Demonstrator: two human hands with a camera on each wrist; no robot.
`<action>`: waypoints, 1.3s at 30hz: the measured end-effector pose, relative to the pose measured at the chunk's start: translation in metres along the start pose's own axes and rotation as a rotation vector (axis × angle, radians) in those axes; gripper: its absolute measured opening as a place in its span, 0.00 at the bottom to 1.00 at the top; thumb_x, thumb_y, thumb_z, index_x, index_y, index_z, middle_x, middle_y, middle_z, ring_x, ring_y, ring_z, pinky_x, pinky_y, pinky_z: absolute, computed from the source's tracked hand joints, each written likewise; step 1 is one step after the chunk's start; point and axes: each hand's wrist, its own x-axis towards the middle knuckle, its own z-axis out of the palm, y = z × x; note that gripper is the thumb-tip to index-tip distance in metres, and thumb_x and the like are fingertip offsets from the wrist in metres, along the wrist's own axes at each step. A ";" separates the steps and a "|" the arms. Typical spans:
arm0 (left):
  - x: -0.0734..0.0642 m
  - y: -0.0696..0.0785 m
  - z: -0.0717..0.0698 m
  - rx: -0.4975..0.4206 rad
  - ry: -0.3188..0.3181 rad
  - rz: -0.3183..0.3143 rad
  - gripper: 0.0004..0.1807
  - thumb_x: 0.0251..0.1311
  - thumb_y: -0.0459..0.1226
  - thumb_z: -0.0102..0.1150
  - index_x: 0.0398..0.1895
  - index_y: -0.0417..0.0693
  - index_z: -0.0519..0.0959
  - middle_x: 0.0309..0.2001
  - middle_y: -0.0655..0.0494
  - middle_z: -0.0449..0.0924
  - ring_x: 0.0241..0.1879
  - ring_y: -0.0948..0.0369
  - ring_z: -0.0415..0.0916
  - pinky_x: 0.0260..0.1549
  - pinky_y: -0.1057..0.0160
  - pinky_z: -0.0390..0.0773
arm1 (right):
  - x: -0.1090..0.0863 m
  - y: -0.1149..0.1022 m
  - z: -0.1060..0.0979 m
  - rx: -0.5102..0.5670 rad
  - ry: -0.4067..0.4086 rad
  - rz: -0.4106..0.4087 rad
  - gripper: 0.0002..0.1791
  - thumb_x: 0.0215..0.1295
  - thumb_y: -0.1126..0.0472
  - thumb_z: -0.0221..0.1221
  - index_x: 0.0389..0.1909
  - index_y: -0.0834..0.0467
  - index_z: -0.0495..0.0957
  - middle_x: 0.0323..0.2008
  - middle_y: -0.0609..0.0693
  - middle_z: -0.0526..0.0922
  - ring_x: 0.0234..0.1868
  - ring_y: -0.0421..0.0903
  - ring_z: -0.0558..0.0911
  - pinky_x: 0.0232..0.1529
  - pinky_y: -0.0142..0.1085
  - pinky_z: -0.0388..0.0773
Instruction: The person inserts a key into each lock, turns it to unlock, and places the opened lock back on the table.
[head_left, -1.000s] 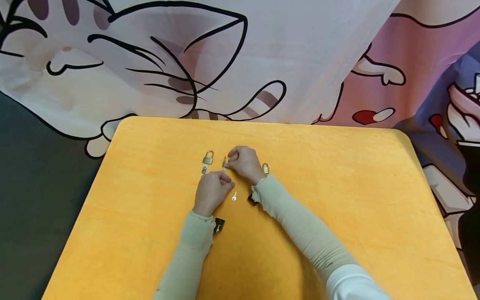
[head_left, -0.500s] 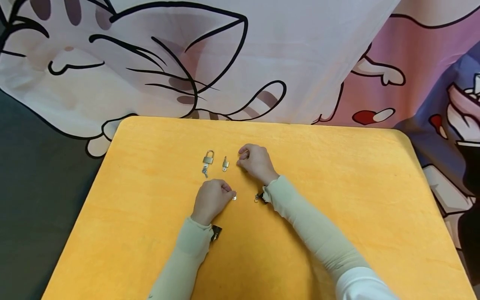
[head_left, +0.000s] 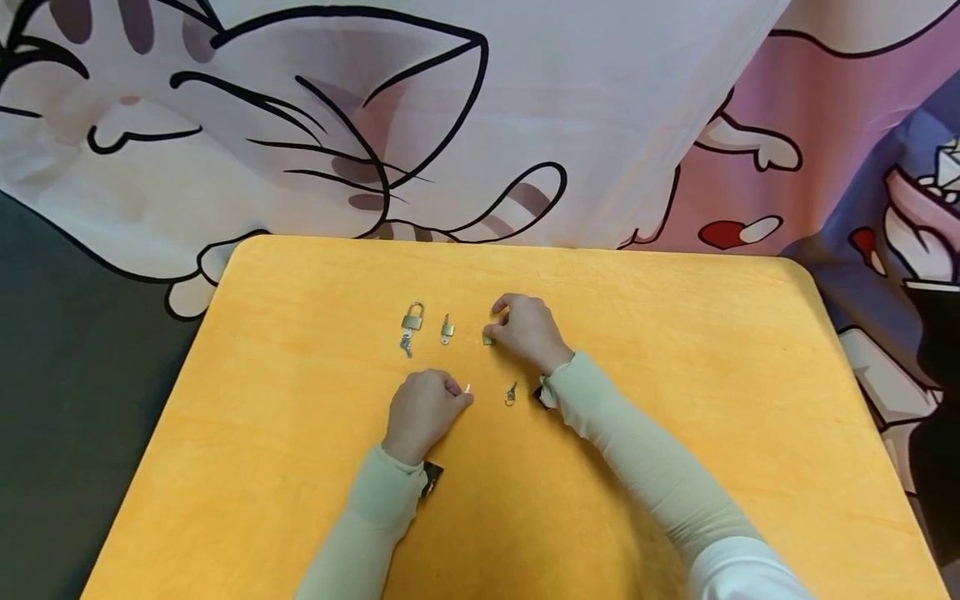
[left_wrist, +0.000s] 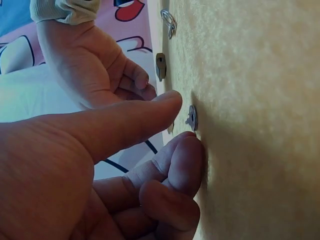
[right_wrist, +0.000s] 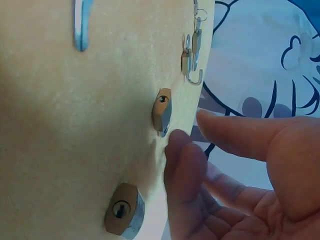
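Presently, your left hand (head_left: 424, 410) is the one nearer to the loose key (left_wrist: 193, 118), and the whole matter turns on this closeness. In the left wrist view the key lies on the tabletop (head_left: 675, 375) in the gap between your thumb tip and your forefinger tip; these two are parted, and I see nothing pinched. From the head view, only a narrow end of the key shows past your thumb, and it points away from you, so its long axis seems to run roughly forward. Your right hand (head_left: 527, 329) is farther forward and more to the right, its thumb and forefinger also spread, without anything held between them. Just beside these fingertips sits the middle lock (right_wrist: 162, 110), its keyhole visible; whether a finger touches it, I cannot tell. This lock is beyond the key and slightly to its right. Another lock (right_wrist: 124, 210) shows in the right wrist view, but in the head view I cannot find it. The ring with keys (head_left: 511, 394) lies between your right cuff and the loose key, while the large padlock (head_left: 412, 322) and the small padlock (head_left: 447, 330) rest to the left, each with a key at its near end.
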 end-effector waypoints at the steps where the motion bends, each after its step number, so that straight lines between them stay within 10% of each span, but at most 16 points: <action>1: 0.000 0.000 0.001 0.011 0.002 -0.001 0.12 0.55 0.43 0.74 0.19 0.51 0.84 0.19 0.62 0.79 0.18 0.64 0.73 0.20 0.61 0.75 | 0.000 0.000 0.000 -0.004 -0.009 0.002 0.16 0.60 0.57 0.71 0.46 0.61 0.82 0.29 0.50 0.86 0.29 0.45 0.82 0.34 0.38 0.78; 11: 0.000 0.005 0.005 0.112 0.042 0.006 0.15 0.57 0.42 0.73 0.14 0.53 0.82 0.17 0.61 0.78 0.15 0.64 0.71 0.17 0.61 0.73 | -0.002 -0.004 0.009 -0.034 -0.015 0.026 0.16 0.61 0.59 0.70 0.46 0.63 0.83 0.30 0.51 0.86 0.32 0.47 0.83 0.40 0.40 0.80; 25: 0.001 0.000 0.003 0.033 0.025 0.076 0.13 0.59 0.40 0.70 0.17 0.52 0.82 0.17 0.62 0.77 0.15 0.65 0.70 0.18 0.63 0.73 | -0.003 -0.005 0.012 -0.004 -0.016 0.031 0.05 0.60 0.61 0.70 0.36 0.58 0.89 0.28 0.45 0.85 0.32 0.45 0.82 0.41 0.39 0.79; 39: 0.014 -0.003 -0.012 -0.242 0.091 0.026 0.05 0.58 0.37 0.70 0.26 0.47 0.86 0.22 0.61 0.83 0.21 0.65 0.78 0.27 0.62 0.79 | -0.007 0.006 -0.002 0.380 -0.067 0.072 0.08 0.61 0.63 0.71 0.41 0.59 0.87 0.33 0.49 0.88 0.36 0.44 0.85 0.44 0.38 0.80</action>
